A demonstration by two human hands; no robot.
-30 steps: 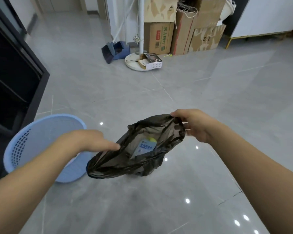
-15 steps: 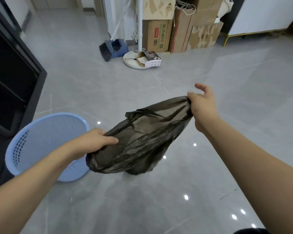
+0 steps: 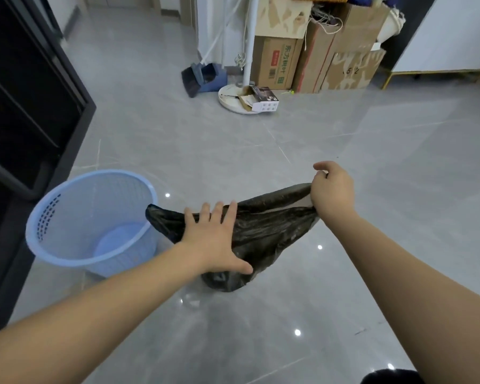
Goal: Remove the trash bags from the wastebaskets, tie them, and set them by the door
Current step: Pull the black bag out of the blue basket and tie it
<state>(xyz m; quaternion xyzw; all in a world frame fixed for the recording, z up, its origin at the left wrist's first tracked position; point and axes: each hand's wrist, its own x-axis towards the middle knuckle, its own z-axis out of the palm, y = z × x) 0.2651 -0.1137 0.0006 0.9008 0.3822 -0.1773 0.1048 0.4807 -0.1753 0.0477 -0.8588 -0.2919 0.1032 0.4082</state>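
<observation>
While right hand (image 3: pixel 333 194) pinches trash bag (image 3: pixel 263 231) rim, left hand (image 3: pixel 215 239) fingers (image 3: pixel 221 213) spread flat on it

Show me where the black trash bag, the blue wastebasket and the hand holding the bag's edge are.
black trash bag (image 3: pixel 263 231), head view, on its crinkled middle.
blue wastebasket (image 3: pixel 75 259), head view, on the near rim.
right hand (image 3: pixel 333 191), head view, on the back of the hand gripping the bag's rim.

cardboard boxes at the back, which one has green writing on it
The low box just right of the white pole, with a red label and green characters on its front. The boxes around it show plain or torn brown faces.
</observation>
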